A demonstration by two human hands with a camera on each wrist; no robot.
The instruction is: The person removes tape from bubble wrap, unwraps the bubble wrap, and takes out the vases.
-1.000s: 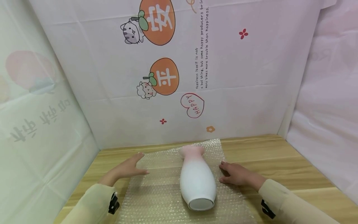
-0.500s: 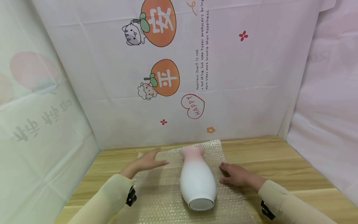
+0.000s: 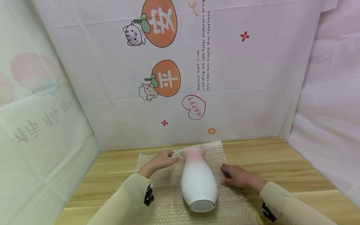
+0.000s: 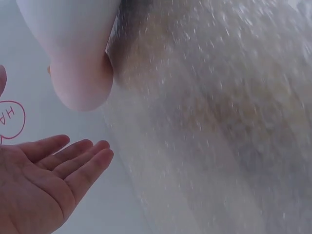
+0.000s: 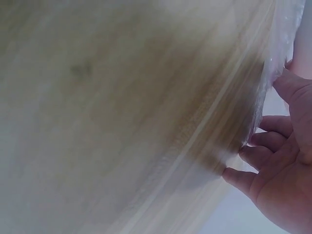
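A vase (image 3: 199,179), white with a pink neck, lies on its side on a sheet of bubble wrap (image 3: 166,200). Its neck points to the back wall and its base faces me. My left hand (image 3: 160,162) hovers over the wrap, left of the neck and close to it. In the left wrist view the extended fingers of the left hand (image 4: 53,180) are apart from the pink vase mouth (image 4: 83,87). My right hand (image 3: 239,175) touches the wrap's right edge, thumb and fingers spread apart. The right wrist view shows the right fingertips (image 5: 234,176) along that edge.
The wooden table (image 3: 264,156) extends on both sides of the wrap. A printed white cloth (image 3: 239,103) stands behind it as a wall, with further cloths (image 3: 56,140) at left and right. Both sleeves carry a black strap (image 3: 148,195).
My left hand has moved right, from the wrap's left edge to beside the vase's neck. The right hand and the vase have stayed in place.
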